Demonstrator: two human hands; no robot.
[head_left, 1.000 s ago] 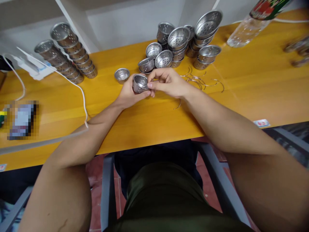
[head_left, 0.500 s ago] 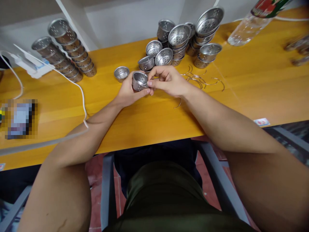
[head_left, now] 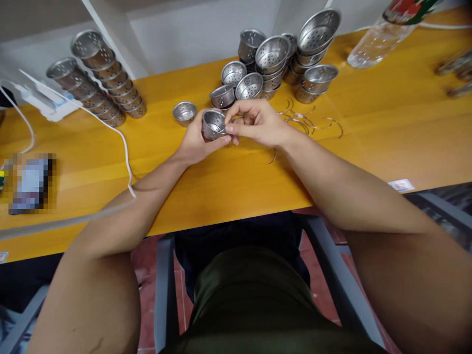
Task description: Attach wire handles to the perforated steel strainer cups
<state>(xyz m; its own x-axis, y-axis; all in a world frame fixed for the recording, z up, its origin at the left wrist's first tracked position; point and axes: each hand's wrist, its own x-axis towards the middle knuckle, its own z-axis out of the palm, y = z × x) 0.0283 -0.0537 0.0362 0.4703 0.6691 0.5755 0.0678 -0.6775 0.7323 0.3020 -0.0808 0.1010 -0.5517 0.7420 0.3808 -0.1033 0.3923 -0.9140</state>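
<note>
My left hand (head_left: 197,142) is wrapped round a small perforated metal strainer cup (head_left: 213,124), its open mouth tilted up towards me. At the cup's right rim, my right hand (head_left: 256,123) is closed in a pinch. A thin bright line, which looks like a wire, runs from those fingertips across the cup's mouth; its far end is hard to make out. Just behind my left hand stands another strainer cup (head_left: 185,113). Several loose curved wires (head_left: 302,120) lie on the table to the right of my right hand.
Strainer cups are stacked at the back (head_left: 272,56), and tall stacks (head_left: 110,73) lean at the left. A water bottle (head_left: 376,42) stands back right. A white cable (head_left: 127,157) crosses near my left forearm. A pixelated device (head_left: 32,184) lies on the wooden table (head_left: 228,196).
Both hands keep their hold at the cup, with only a slight shift of the right fingers at its rim. The whole view has moved very slightly.
</note>
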